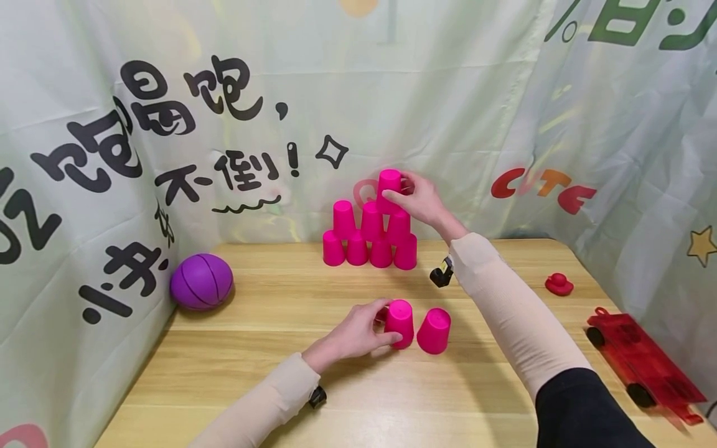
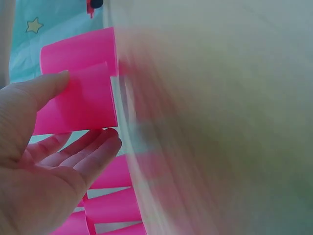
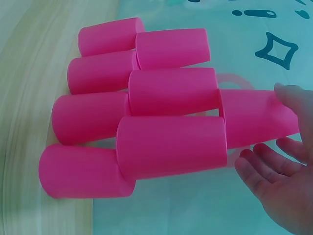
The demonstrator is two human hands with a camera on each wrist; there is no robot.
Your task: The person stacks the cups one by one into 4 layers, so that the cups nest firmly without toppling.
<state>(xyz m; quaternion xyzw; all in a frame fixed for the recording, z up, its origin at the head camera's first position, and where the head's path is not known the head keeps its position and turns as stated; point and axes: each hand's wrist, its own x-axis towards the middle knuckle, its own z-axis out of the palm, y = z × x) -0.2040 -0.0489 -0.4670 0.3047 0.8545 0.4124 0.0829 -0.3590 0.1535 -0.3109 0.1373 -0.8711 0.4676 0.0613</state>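
Note:
At the back of the table, upside-down pink cups form a stack, with several in the bottom row (image 1: 357, 249) and three in the second row (image 1: 343, 218). My right hand (image 1: 419, 198) holds another pink cup (image 1: 389, 180) on top, toward the right of the second row; the right wrist view shows its rim against that row. Nearer the front, my left hand (image 1: 358, 328) holds a pink cup (image 1: 401, 320) between thumb and fingers, upside down at the table surface. Just right of it stands one more upside-down pink cup (image 1: 434, 331), touched by neither hand.
A purple ball (image 1: 201, 282) sits at the table's left edge. On the right are a small red hat-shaped thing (image 1: 559, 284) and a translucent red toy car (image 1: 638, 354). A printed cloth (image 1: 448, 93) hangs behind the wooden table (image 1: 269, 311).

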